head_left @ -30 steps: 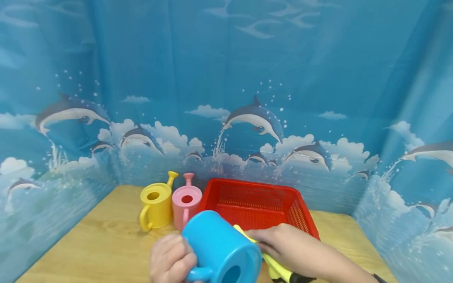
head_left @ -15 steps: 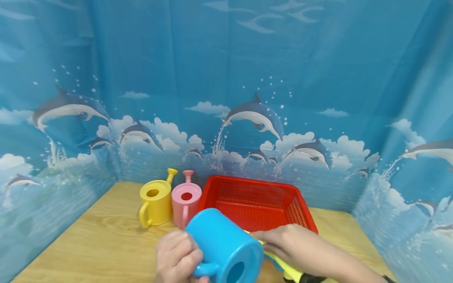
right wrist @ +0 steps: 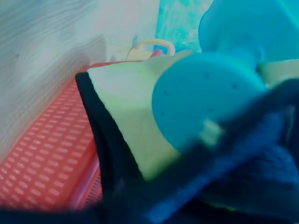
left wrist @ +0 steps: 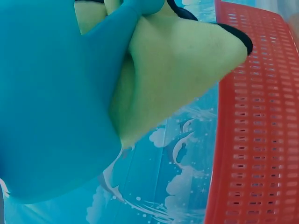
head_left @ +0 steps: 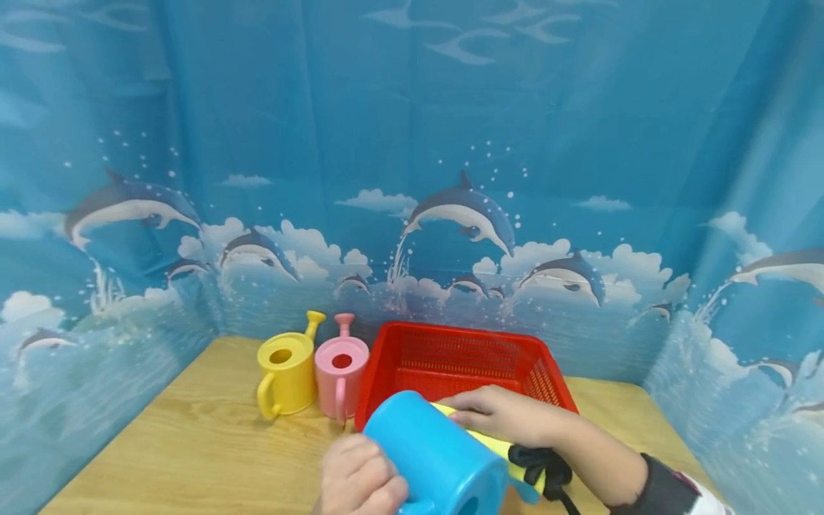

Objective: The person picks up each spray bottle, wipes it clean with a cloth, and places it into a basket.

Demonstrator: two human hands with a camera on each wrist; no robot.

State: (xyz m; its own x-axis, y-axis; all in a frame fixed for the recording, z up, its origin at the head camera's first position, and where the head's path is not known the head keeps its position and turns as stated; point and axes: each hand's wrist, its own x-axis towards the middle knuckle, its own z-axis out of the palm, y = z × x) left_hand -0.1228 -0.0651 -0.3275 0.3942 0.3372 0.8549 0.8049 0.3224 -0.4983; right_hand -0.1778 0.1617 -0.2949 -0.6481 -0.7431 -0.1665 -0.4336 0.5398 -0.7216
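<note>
Wiping seems the step in hand: the left hand (head_left: 360, 479) grips the blue watering can (head_left: 438, 458) by its handle, near the red basket (head_left: 463, 357), while the right hand (head_left: 502, 415) presses a yellow cloth (head_left: 496, 447) against it. Next move probably needs turning the can to reach another side.

A light wooden table (head_left: 193, 443) with visible grain stands enclosed on three sides by a blue plastic backdrop (head_left: 412, 143) printed with dolphins, clouds and spray.

Smooth plastic blue can (head_left: 438, 458), seemingly cloth (head_left: 489, 447)
</note>
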